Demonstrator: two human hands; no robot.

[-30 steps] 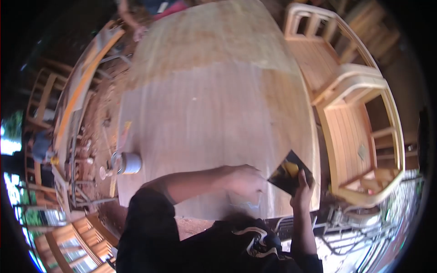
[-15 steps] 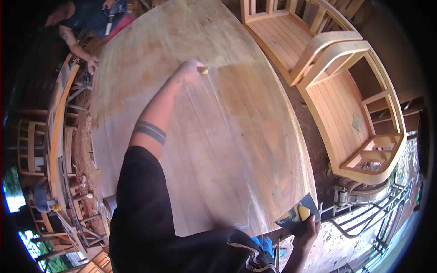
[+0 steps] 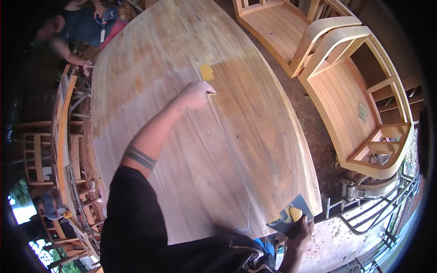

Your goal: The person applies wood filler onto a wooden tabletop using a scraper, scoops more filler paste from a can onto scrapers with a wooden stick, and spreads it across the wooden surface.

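My left hand [image 3: 196, 94] reaches over a large curved wooden panel [image 3: 191, 150], its fingers closed on a small, thin spreader [image 3: 211, 93] that they mostly hide. The spreader's edge is against or very near the wood. Just beyond the knuckles, a thick dab of yellow putty [image 3: 207, 72] sits on the panel. Low on the right, my right hand [image 3: 300, 234] grips a dark flat board [image 3: 290, 217] that carries a lump of the same yellow putty and some smears. This board is beside the panel's near right corner.
Wooden bench-like frames [image 3: 350, 100] with slatted floors stand along the right. Metal tubing [image 3: 364, 218] lies below them. At the upper left a co-worker [image 3: 86, 27] holds a tool and rests a hand by the panel's edge. Timber and racks [image 3: 63, 136] line the left.
My left hand has drawn back toward me, leaving a yellow putty dab on the wood. My right hand and its board have shifted slightly left. The view has tilted a little.
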